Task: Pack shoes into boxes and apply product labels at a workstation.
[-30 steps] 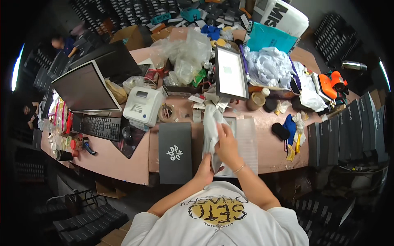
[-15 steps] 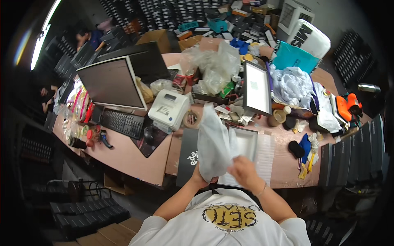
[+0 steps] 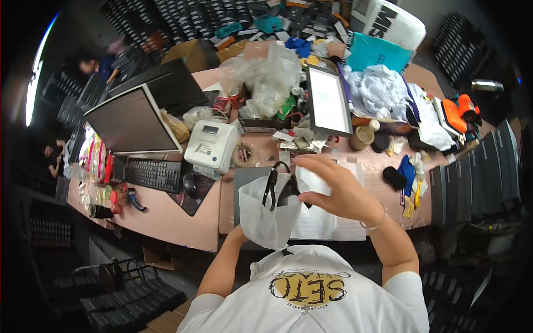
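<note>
Against the near edge of the table, my left hand [image 3: 237,235] holds a white translucent pouch [image 3: 269,225] from below; its fingers are mostly hidden behind the pouch. Out of the pouch's mouth sticks a black strappy item [image 3: 288,191], which looks like a sandal, with a looped strap at its top. My right hand [image 3: 341,188] is open just right of it, thumb and fingers spread apart, the thumb tip close to the black item. Whether they touch is unclear. Behind the pouch and right hand lies an open box lined with white [image 3: 316,222].
A label printer [image 3: 211,147], keyboard [image 3: 152,173] and monitor [image 3: 133,122] stand left. An upright box lid [image 3: 328,100], crumpled paper [image 3: 377,91] and a bottle [image 3: 363,135] lie beyond the hands. Dark shoe boxes [image 3: 483,172] line the right edge. A person [image 3: 100,67] is at far left.
The pouch is lower, and the black strappy item now shows out of its mouth. My right hand has risen from beside the pouch and opened. The whole view has shifted.
</note>
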The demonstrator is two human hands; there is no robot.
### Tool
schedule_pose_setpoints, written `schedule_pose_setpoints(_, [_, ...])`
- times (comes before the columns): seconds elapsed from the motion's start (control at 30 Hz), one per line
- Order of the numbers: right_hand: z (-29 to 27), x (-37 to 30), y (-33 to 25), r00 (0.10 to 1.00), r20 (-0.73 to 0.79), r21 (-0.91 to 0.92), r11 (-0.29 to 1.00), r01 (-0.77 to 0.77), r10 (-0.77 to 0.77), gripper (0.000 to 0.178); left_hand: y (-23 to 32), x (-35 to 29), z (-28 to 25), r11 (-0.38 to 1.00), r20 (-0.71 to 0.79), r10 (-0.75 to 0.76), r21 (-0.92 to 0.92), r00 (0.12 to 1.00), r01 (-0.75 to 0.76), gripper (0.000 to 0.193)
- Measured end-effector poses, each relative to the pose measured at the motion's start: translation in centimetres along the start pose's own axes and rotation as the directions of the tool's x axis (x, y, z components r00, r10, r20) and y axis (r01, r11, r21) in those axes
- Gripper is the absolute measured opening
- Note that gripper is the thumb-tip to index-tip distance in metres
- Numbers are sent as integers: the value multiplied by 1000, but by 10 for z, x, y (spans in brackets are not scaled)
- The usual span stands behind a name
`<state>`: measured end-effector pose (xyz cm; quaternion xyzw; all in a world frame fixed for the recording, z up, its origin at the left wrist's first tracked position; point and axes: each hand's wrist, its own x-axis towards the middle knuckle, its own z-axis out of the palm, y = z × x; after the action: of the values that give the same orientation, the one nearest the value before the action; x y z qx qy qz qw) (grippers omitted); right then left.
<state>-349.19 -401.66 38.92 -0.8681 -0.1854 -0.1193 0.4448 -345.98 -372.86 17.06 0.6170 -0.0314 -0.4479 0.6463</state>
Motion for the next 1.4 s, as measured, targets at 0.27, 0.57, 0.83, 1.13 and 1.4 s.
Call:
schedule_pose_setpoints(0.27, [47, -41, 36, 783, 570, -543, 829, 131, 249, 60, 17, 11, -19, 867, 153, -24, 495, 988, -55, 43])
schedule_pose_setpoints(0.57, [80, -99, 81, 829, 255, 141, 829, -542, 498, 52, 86, -16, 26, 448, -292, 869, 808, 400, -383, 36])
schedule_pose_setpoints(0.83, [132, -103, 66, 895, 72, 217, 869, -445, 441, 59, 15, 12, 93, 788, -305, 599, 392, 740, -475, 64])
schedule_pose_setpoints(1.13, [112, -123, 68, 610, 512, 841, -208, -499, 605, 37, 61, 27, 39, 817, -566, 536, 163, 626, -553, 17])
schedule_pose_setpoints(1.4, [103, -147, 85, 709, 592, 735, -618, -280, 383, 44, 96, 22, 70, 501, -181, 743, 789, 645, -355, 19])
